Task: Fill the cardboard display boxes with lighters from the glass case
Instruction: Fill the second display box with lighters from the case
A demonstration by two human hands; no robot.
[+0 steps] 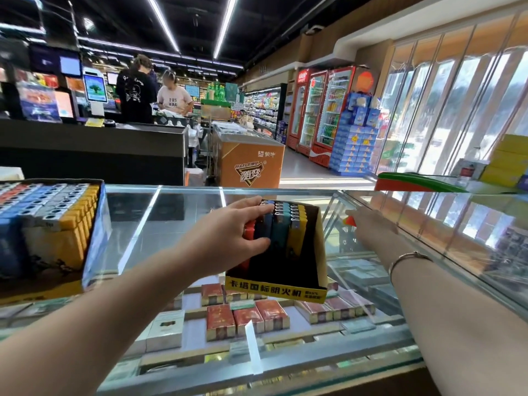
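A: Left hand (228,238) curling round the near rows of lighters (274,224) in the yellow-fronted display box (275,291), thumb low against the blue ones, fingers draped over the red and blue tops. Right hand (374,221) reaching well away to the right, pinching something small and red (351,221), probably another lighter.

B: Sitting where, that box?

A: Standing on the glass counter top (171,212), tilted back, roughly centre. Holding red, blue, teal and yellow rows; looking nearly full, with red the thinnest.

B: Handling this step how, then?

A: Keeping the left hand bracing the rows so nothing topples while bringing the red piece across. Slotting it upright, metal head up, into the red row at the left edge. Easing the thumb off only once seated, judging by how loosely these are standing.

B: And the second box?

A: Larger blue display box (94,241) at the far left, packed with orange, blue, grey and yellow lighters (54,207); cut off by the frame edge, so not telling whether full.

B: Anything else unclear?

A: Right fingertips blurring behind glass reflections; not telling whether reaching inside the case or over it. Red row mostly hiding under the left palm, so not counting gaps. Below the glass, red and white cartons (248,315) showing, no loose lighters making themselves out there.
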